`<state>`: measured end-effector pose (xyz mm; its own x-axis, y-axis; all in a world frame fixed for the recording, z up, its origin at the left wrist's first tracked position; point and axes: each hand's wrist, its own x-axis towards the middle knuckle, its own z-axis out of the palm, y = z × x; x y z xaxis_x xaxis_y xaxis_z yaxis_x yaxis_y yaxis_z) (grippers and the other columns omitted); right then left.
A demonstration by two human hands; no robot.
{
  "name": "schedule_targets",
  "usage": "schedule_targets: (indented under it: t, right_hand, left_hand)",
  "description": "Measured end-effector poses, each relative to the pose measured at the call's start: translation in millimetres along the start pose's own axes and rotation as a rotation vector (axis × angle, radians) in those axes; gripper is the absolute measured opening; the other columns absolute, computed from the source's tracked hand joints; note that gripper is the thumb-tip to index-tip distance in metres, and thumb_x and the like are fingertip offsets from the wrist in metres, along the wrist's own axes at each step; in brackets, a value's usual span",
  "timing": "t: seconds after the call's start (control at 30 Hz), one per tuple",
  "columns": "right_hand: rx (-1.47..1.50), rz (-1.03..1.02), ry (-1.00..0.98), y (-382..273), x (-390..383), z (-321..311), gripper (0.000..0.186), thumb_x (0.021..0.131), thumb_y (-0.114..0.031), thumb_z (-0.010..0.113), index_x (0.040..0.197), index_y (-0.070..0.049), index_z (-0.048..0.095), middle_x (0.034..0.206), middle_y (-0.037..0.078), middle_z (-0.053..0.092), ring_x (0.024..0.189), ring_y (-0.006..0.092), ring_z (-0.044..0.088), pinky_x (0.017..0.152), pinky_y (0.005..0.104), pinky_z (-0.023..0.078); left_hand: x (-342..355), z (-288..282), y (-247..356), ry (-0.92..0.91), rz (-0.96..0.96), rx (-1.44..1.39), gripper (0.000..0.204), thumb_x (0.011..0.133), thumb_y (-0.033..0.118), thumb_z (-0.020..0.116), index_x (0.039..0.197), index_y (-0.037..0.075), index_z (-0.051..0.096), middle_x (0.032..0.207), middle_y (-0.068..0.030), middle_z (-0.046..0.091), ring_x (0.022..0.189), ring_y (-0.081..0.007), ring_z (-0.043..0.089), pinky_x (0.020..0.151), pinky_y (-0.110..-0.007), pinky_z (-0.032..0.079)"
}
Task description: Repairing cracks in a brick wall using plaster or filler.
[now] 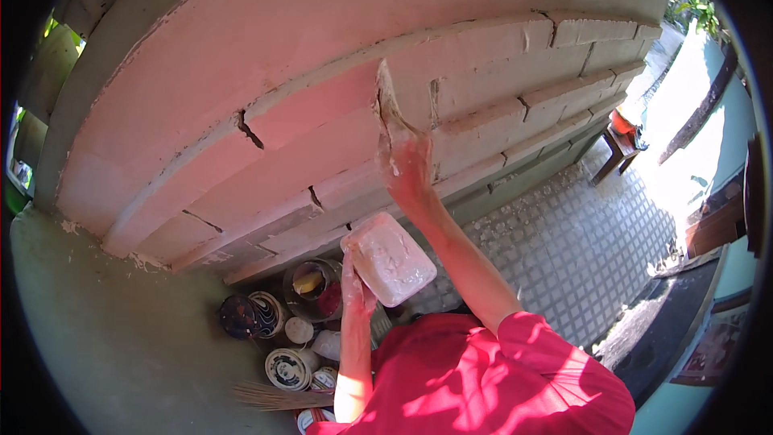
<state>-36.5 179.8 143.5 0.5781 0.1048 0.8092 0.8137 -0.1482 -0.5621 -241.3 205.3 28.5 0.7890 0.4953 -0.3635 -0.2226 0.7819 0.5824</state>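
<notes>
While the right hand [407,163] pressed a flat putty knife [388,105] against the wall [306,56], its fingers were closed round the handle and caked with pale filler. The blade stood on edge, thin and smeared white, touching the plaster at a vertical joint between moulded bands. The left hand [354,286] was shut on the lower edge of a tray [390,258] — a shallow, round-cornered rectangle, held tilted below the right forearm and loaded with a lumpy white paste.

The wall was matt pinkish-white, shaped in stepped horizontal bands cut by dark grooves, with rough crumbs of filler along some edges. A grey-green strip ran along its foot.

Below the tray, on the floor, stood a cluster of paint tins [290,330] — round, some with patterned lids, one open bucket [312,286] showing yellow and red inside. A straw broom [270,396] lay beside them. To the left the floor [121,338] was smooth greenish concrete; to the right lay grey paving [580,242] with a diamond tread, bright in sun, and a small wooden stool [620,145] stood far off. The person wore a red shirt [491,379].
</notes>
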Motion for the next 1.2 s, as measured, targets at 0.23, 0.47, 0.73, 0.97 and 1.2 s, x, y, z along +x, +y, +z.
schedule_targets:
  t: [0.23, 0.47, 0.73, 0.97, 1.2]
  right_hand:
    - [-0.225, 0.41, -0.14, 26, 40, -61, 0.041, 0.086, -0.005, 0.051, 0.127, 0.003, 0.053, 0.091, 0.021, 0.067, 0.078, 0.0379, 0.066, 0.069, 0.0397, 0.053]
    - [-0.055, -0.063, 0.031, 4, 11, 5, 0.044, 0.079, 0.001, 0.051, 0.123, 0.0, 0.057, 0.081, 0.019, 0.063, 0.064, 0.034, 0.062, 0.059, 0.0423, 0.049]
    - [-0.015, 0.152, 0.014, 1, 20, -52, 0.035, 0.089, -0.009, 0.047, 0.12, 0.0, 0.061, 0.07, 0.019, 0.063, 0.054, 0.0272, 0.058, 0.053, 0.0371, 0.046]
    - [-0.274, -0.047, 0.147, 56, 18, -19, 0.03, 0.088, -0.006, 0.05, 0.114, 0.001, 0.064, 0.069, 0.02, 0.062, 0.047, 0.0269, 0.053, 0.049, 0.0368, 0.044]
    - [0.16, -0.022, 0.01, -11, 11, -21, 0.03, 0.083, -0.003, 0.052, 0.111, 0.002, 0.063, 0.085, 0.024, 0.064, 0.071, 0.0362, 0.064, 0.062, 0.0405, 0.049]
  left_hand:
    - [-7, 1, 3, 0.037, 0.03, 0.0, 0.051, 0.097, 0.042, 0.045, 0.135, 0.008, 0.043, 0.13, -0.0082, 0.053, 0.116, -0.0251, 0.054, 0.1, -0.042, 0.044]
    - [-14, 1, 6, 0.009, 0.082, -0.02, 0.052, 0.096, 0.041, 0.046, 0.137, 0.009, 0.041, 0.133, -0.0078, 0.051, 0.12, -0.0265, 0.051, 0.102, -0.043, 0.042]
    - [-18, -9, 15, 0.06, 0.131, -0.024, 0.052, 0.096, 0.041, 0.046, 0.137, 0.01, 0.041, 0.134, -0.0081, 0.05, 0.121, -0.0271, 0.05, 0.102, -0.043, 0.043]
    - [-12, -14, 13, 0.065, 0.154, -0.021, 0.052, 0.097, 0.042, 0.044, 0.137, 0.009, 0.041, 0.134, -0.0069, 0.05, 0.121, -0.0249, 0.05, 0.103, -0.041, 0.041]
    - [-5, -18, 10, 0.067, 0.134, -0.041, 0.051, 0.096, 0.041, 0.047, 0.136, 0.01, 0.042, 0.133, -0.0081, 0.051, 0.12, -0.0269, 0.051, 0.102, -0.043, 0.042]
